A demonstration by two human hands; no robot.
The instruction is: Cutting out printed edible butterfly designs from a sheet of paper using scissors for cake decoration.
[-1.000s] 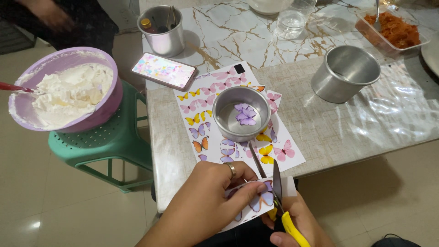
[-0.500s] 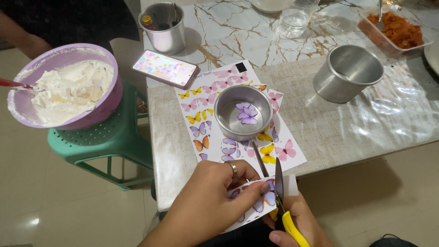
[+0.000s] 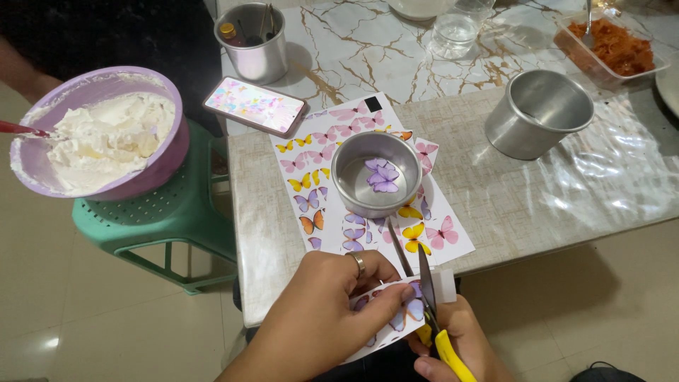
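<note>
A thin white paper strip printed with purple and orange butterflies [image 3: 396, 318] sits at the near edge of the scene, pinched by the left hand [image 3: 322, 318], thumb and fingers closed on its left part. The sheet looks light and floppy, likely to bend or tear, so it is best held close beside the cutting line. The right hand [image 3: 460, 346] is clenched around the yellow-handled scissors [image 3: 428, 311], whose blades stand parted over the strip's right end. Just beyond, on the marble-patterned desk [image 3: 566, 205], lies a larger sheet of coloured butterfly prints [image 3: 318, 163] bearing a small round metal tin [image 3: 377, 175] with purple cut-outs inside. Farther left lies a smartphone [image 3: 254, 106]; a bigger metal tin [image 3: 541, 113] stands to the right. On a green plastic stool [image 3: 155, 219] at far left rests a lilac bowl of white cream [image 3: 99, 141].
</note>
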